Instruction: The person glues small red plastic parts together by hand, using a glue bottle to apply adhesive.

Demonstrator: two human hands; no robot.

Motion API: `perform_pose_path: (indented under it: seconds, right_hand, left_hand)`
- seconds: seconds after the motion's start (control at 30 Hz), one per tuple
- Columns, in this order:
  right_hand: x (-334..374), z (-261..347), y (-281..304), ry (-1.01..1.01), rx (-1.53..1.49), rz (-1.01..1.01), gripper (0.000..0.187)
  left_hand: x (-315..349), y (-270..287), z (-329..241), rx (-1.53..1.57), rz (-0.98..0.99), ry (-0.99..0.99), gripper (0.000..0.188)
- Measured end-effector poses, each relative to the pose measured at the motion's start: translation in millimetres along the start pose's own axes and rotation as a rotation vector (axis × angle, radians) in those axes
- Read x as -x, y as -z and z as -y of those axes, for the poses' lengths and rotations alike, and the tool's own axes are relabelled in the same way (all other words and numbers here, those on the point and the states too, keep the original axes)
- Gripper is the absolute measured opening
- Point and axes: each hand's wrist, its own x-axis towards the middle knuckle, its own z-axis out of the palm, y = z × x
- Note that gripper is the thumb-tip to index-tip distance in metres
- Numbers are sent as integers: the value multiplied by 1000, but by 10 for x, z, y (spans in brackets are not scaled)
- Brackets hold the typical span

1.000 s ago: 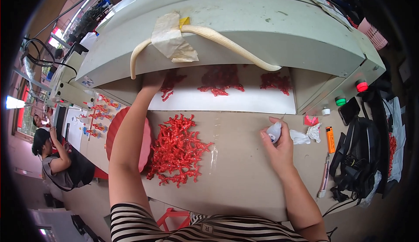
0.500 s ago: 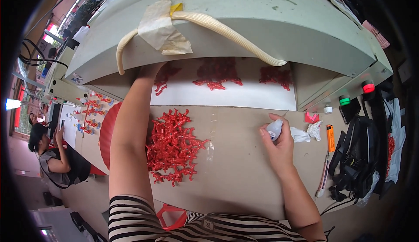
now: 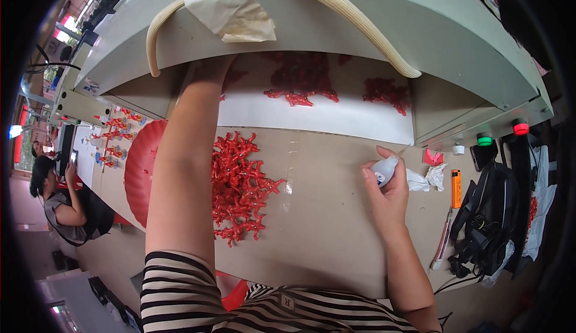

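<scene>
My left arm reaches far under the hood of a grey-green cabinet point(image 3: 360, 27); my left hand point(image 3: 210, 69) is in shadow there, its fingers hidden. Beside it, small red figure-like plastic pieces point(image 3: 303, 87) lie in clusters on a white sheet point(image 3: 348, 117). My right hand point(image 3: 393, 204) is closed around a small translucent squeeze bottle point(image 3: 386, 169) with a thin needle tip, held above the tabletop. Between my arms spreads a heaped pile of red plastic pieces point(image 3: 243, 183), close to my left forearm.
A scalloped red plate point(image 3: 137, 174) sits left of my arm, near rows of small coloured figures point(image 3: 114, 135). On the right lie crumpled tissue point(image 3: 437, 177), an orange box cutter point(image 3: 456, 189) and a black bag point(image 3: 492, 213). Another person point(image 3: 63, 201) is at the far left.
My left arm has gone somewhat deeper under the hood. The whole view has shifted, so the hood sits higher in it. My right hand still grips the bottle.
</scene>
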Motion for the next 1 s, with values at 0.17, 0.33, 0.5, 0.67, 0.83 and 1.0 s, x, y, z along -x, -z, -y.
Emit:
perform_pose_path:
  seconds: [0.17,0.33,0.5,0.67,0.83,1.0]
  right_hand:
    - [7,-41,-7,35,22,-11,37]
    - [15,-11,4,23,8,-5,37]
    - [-1,-17,-9,47,3,9,37]
    - [-7,-44,30,28,47,-15,36]
    - [0,-48,-27,62,47,-17,36]
    - [5,-60,-3,63,47,-10,36]
  left_hand:
    - [44,-175,-44,189,27,122,70]
    - [235,-208,568,377,92,193,73]
    - [409,151,911,494,136,246,75]
    - [185,731,182,603,891,191,33]
    - [347,668,294,512,720,314,38]
    - [274,762,261,620,755,551,43]
